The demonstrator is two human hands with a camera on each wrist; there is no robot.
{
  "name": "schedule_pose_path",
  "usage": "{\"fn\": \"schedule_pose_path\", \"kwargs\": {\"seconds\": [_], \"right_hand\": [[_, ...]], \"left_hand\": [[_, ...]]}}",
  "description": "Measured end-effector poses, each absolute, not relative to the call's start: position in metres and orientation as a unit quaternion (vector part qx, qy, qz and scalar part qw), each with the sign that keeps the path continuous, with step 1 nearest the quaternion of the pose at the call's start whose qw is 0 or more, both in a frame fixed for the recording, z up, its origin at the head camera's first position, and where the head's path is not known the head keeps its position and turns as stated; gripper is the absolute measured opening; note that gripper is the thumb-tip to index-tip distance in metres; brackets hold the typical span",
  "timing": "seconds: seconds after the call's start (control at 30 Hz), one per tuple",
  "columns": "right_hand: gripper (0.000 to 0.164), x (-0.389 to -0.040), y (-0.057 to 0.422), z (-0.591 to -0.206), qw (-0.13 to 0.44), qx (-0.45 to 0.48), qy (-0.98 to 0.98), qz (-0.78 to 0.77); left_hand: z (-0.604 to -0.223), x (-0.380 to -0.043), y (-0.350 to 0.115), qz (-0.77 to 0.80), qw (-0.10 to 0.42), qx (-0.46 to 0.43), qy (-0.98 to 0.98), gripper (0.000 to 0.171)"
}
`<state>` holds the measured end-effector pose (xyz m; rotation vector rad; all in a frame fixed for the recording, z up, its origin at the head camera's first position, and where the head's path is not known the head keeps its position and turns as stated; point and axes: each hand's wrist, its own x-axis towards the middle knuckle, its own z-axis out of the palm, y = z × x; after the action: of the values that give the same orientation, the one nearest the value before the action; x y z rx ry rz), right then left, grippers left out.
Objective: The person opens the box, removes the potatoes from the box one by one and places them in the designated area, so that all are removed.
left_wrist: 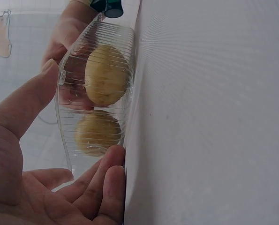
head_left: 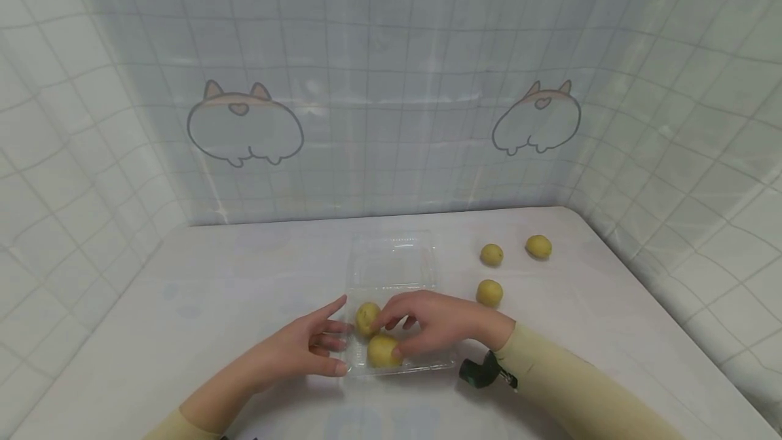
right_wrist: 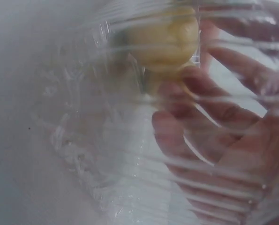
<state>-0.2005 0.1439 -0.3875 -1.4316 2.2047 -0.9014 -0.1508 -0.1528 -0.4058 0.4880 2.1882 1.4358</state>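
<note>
Right sleeve (head_left: 568,382): foreground. Right grip (head_left: 430,320): fingers bent at front potato (head_left: 382,352) and rear potato (head_left: 366,318), both inside clear container (head_left: 425,367) — pinch cannot be confirmed. Left grip (head_left: 299,350): spread at container's left side. Three loose potatoes (head_left: 490,292) lie beyond right wrist — nearer right grip.

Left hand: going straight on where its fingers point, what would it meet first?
The left hand would meet the side of the clear container first, seemingly at once; just beyond sits a potato. Any gap is hard to judge.

High forward-down head view, two close wrist views, potatoes (head_left: 383,352) in all
</note>
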Motion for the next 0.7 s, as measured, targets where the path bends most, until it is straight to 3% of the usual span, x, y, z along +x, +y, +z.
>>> {"fn": "schedule_pose_path", "kwargs": {"seconds": [0.7], "right_hand": [[0.042,-0.203,0.13,-0.385,0.21,-0.559,0.763,-0.249]], "left_hand": [[-0.405,-0.153,-0.155,0.523,0.239,0.183,0.798,0.103]]}}
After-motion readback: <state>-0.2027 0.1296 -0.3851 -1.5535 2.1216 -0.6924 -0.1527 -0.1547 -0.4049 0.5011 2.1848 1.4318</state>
